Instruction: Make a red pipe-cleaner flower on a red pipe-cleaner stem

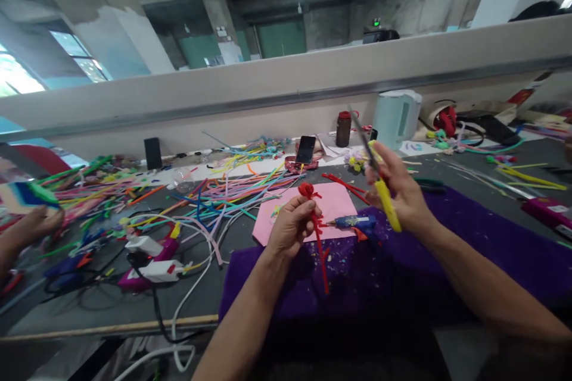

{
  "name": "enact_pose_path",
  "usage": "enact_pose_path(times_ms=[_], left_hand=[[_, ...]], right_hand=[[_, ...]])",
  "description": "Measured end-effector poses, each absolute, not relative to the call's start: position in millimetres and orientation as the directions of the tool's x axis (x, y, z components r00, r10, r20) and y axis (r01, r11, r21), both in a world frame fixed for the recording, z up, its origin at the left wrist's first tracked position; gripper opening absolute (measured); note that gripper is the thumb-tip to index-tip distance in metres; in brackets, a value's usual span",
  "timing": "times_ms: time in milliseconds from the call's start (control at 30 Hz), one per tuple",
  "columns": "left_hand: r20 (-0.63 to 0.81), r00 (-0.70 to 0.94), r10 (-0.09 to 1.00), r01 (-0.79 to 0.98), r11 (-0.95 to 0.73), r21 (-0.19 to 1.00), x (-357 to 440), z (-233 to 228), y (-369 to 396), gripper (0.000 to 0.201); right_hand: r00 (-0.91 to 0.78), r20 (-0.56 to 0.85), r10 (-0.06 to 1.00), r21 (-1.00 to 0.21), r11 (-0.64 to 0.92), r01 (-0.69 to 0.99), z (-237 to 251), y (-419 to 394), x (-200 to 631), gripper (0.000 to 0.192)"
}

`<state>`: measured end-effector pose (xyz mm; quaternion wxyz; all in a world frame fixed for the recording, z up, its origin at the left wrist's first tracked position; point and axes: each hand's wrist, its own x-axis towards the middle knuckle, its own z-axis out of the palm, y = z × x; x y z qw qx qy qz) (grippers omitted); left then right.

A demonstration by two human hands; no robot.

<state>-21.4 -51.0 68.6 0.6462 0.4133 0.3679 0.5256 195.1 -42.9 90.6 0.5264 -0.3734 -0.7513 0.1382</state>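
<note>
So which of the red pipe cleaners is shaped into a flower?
The red pipe cleaner flower gripped in the left hand, its tip coiled into a bud. The loose red pipe cleaners lie straight across the pink sheet.

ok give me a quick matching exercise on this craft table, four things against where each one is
Things:
1. red pipe-cleaner flower
2. yellow-handled scissors
3. blue glue gun
4. phone

Places:
a. lying at the pink sheet's edge
b. propped at the back of the table
c. in the left hand
d. in the right hand

Pairs: 1-c, 2-d, 3-a, 4-b
</note>
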Motion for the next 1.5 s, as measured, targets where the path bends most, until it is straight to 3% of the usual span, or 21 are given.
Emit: enact_pose_path(times_ms=[133,333,533,767,1000,1167,1333,1500], left_hand=[[0.001,0.216,0.976,-0.386,0.085,0.919,-17.8,66.6,-44.3,0.026],[-0.046,0.227,0.973,-0.434,0.143,0.890,-20.7,47.7,-39.8,0.030],[-0.061,0.178,0.982,-0.462,0.139,0.876,-23.5,44.5,-36.6,0.025],[-0.197,0.151,0.969,-0.458,0.245,0.854,-24.2,42.5,-32.2,0.029],[-0.214,0.140,0.967,-0.481,0.255,0.838,-16.0,37.5,-29.1,0.026],[-0.190,0.186,0.964,-0.467,0.257,0.846,-15.7,38.6,-29.8,0.025],[-0.131,0.106,0.986,-0.461,0.165,0.872,-25.1,42.1,-25.4,0.024],[-0.093,0.004,0.996,-0.464,0.084,0.882,-31.0,40.7,-19.1,0.025]], right_hand=[[-0.302,0.664,0.684,-0.576,0.725,0.377,91.6,-27.1,181.5,0.063],[-0.361,0.622,0.695,-0.551,0.716,0.428,63.1,-24.4,181.6,0.058],[-0.450,0.576,0.683,-0.552,0.730,0.402,44.5,-23.0,174.0,0.065],[-0.416,0.516,0.748,-0.573,0.663,0.482,37.9,-8.4,177.7,0.069],[-0.409,0.524,0.747,-0.517,0.661,0.543,37.0,-0.8,177.9,0.066],[-0.392,0.434,0.811,-0.611,0.585,0.533,34.7,-2.2,176.1,0.061],[-0.414,0.333,0.847,-0.740,0.507,0.442,44.3,1.5,173.4,0.061],[-0.483,0.377,0.791,-0.720,0.578,0.384,54.1,18.1,161.1,0.061]])
